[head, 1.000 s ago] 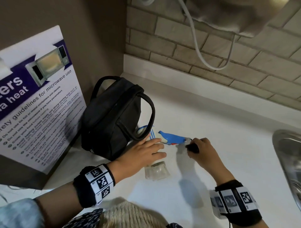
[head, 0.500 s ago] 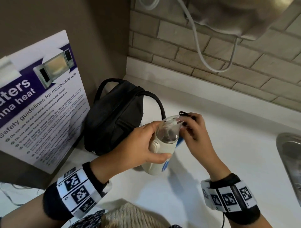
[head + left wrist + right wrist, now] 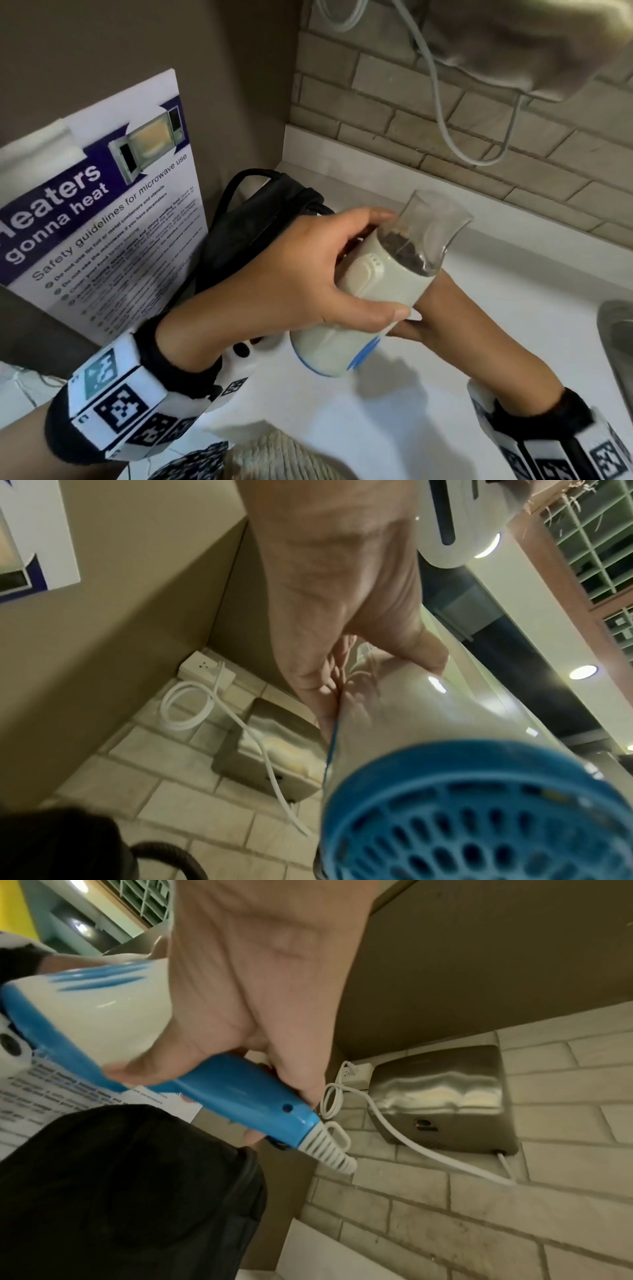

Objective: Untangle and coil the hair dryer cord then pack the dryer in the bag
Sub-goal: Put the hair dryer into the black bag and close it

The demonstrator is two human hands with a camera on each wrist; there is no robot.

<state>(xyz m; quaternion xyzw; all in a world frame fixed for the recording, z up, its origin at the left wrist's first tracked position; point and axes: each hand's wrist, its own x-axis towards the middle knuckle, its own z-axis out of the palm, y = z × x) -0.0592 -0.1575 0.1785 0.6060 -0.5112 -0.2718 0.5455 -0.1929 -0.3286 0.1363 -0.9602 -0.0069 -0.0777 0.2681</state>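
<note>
Hair dryer [image 3: 373, 284] held above white surface [image 3: 376, 411]: left hand [image 3: 291, 284] fingers wrapped round barrel, right hand [image 3: 260, 993] gripping blue handle; black bag [image 3: 253, 226] just behind.

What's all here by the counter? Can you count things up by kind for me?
Hair dryer: 1
Black bag: 1
Microwave safety poster: 1
Wall hand dryer: 1
Wall socket: 1
Sink: 1
Hands: 2, left hand, right hand
Total: 8

One hair dryer [image 3: 373, 284], one black bag [image 3: 260, 219], two hands, one poster [image 3: 102, 205], one wall dryer [image 3: 441, 1093].
</note>
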